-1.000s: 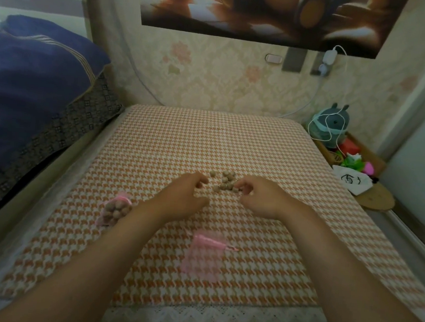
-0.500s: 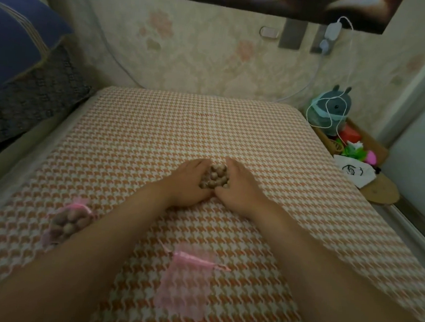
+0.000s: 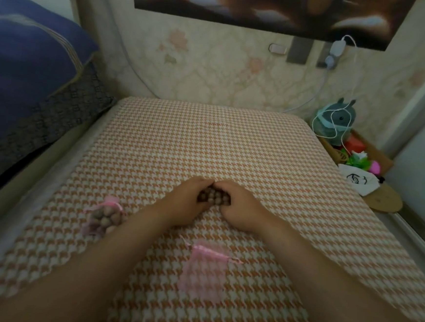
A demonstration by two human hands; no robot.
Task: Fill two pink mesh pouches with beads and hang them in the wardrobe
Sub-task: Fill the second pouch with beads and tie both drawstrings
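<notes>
A heap of brown beads point(image 3: 212, 196) lies on the houndstooth cloth point(image 3: 207, 145) in the middle. My left hand point(image 3: 186, 200) and my right hand point(image 3: 238, 204) cup the heap from both sides, fingers curled round it and fingertips nearly meeting behind it. An empty pink mesh pouch point(image 3: 204, 268) lies flat between my forearms, its ribbon drawn at the top. A second pink pouch point(image 3: 105, 216), full of beads and tied shut, lies to the left beside my left forearm.
A blue quilt point(image 3: 23, 64) is piled on a patterned cushion at the left. At the right edge stands a wooden box point(image 3: 374, 158) with a grey plush toy point(image 3: 336, 122), cables and small items. The wall is right behind the surface.
My hands came together from either side and scooped the scattered beads into one heap, now closing more tightly round it. The view shifted slightly.
</notes>
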